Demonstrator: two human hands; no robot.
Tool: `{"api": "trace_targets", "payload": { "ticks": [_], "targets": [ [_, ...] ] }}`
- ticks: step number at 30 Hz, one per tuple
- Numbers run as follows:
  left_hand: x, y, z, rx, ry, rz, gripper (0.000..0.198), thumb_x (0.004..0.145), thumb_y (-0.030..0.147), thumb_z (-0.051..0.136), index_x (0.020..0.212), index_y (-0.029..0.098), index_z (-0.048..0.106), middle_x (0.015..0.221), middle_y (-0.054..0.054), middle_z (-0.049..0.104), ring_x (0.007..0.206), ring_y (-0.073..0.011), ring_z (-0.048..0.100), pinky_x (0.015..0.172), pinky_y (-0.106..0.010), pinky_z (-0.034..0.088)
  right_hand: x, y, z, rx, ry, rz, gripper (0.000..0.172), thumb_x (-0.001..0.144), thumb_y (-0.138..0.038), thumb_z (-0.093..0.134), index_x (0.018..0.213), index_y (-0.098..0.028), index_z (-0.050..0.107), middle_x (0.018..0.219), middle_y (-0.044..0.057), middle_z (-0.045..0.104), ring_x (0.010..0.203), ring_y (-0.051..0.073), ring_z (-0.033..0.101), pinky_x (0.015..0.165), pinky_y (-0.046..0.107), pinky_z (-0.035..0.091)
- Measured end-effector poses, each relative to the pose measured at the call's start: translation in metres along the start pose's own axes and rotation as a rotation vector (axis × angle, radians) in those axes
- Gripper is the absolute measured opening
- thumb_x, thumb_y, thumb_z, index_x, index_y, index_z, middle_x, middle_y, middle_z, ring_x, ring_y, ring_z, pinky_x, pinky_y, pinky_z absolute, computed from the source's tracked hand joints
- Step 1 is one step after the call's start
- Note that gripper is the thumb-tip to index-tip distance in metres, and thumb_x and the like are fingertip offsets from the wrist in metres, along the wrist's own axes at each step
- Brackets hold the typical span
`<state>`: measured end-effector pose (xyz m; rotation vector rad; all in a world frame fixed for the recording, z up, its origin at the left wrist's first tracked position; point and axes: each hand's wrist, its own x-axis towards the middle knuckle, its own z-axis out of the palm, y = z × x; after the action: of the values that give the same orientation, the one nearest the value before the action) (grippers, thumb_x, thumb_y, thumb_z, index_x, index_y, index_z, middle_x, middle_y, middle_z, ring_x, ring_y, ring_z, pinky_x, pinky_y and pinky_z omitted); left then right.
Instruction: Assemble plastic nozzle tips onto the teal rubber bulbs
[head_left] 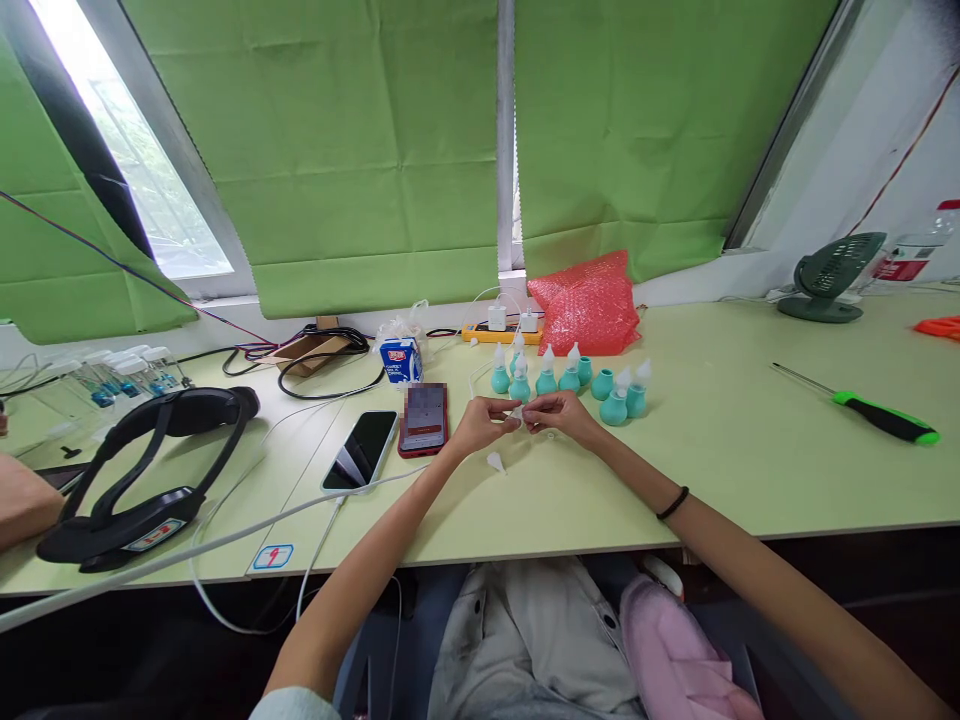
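My left hand [482, 424] and my right hand [562, 414] meet over the table, fingers pinched together. Between their fingertips is a small whitish translucent plastic piece [517, 412], partly covered by the fingers. A loose white cone-shaped nozzle [496, 462] lies just in front of my left hand. Below my right hand rests a tiny clear part [551, 434]. Behind the hands stand several turquoise squeeze bulbs [546, 382], most of them topped with white pointed nozzles. An uncapped turquoise bulb [602, 384] shows an open neck.
Two phones, one dark-screened [361, 452] and one red-edged [424, 420], lie left of my hands. Farther left is a black headset [150, 480]. A red bubble-wrap bag [589, 305] and power strip [480, 334] sit behind; a screwdriver [874, 408] and fan [829, 278] are right.
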<state>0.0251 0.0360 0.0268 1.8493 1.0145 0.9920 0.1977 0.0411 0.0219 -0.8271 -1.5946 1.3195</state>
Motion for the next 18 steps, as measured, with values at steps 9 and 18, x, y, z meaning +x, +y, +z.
{"api": "trace_targets", "payload": {
  "ticks": [9,18],
  "targets": [
    [-0.001,0.002,0.002,-0.078,-0.005,-0.045,0.033,0.062,0.025,0.064,0.092,0.011,0.064,0.066,-0.004,0.067,0.059,-0.0133,0.06,0.055,-0.023,0.051,-0.001,0.0,0.003,-0.044,0.005,-0.007,0.032,0.051,-0.038,0.069,0.07,-0.013,0.065,0.057,0.002,0.061,0.052,0.013,0.057,0.055,0.029,0.05],
    [-0.001,0.011,0.001,-0.234,0.045,-0.127,0.031,0.06,0.015,0.062,0.091,0.008,0.062,0.07,-0.006,0.066,0.059,-0.0131,0.061,0.054,-0.022,0.051,0.001,0.002,0.001,-0.054,0.04,-0.03,0.033,0.054,-0.037,0.068,0.077,-0.014,0.063,0.058,0.0,0.06,0.051,0.011,0.055,0.054,0.028,0.049]
  ]
}}
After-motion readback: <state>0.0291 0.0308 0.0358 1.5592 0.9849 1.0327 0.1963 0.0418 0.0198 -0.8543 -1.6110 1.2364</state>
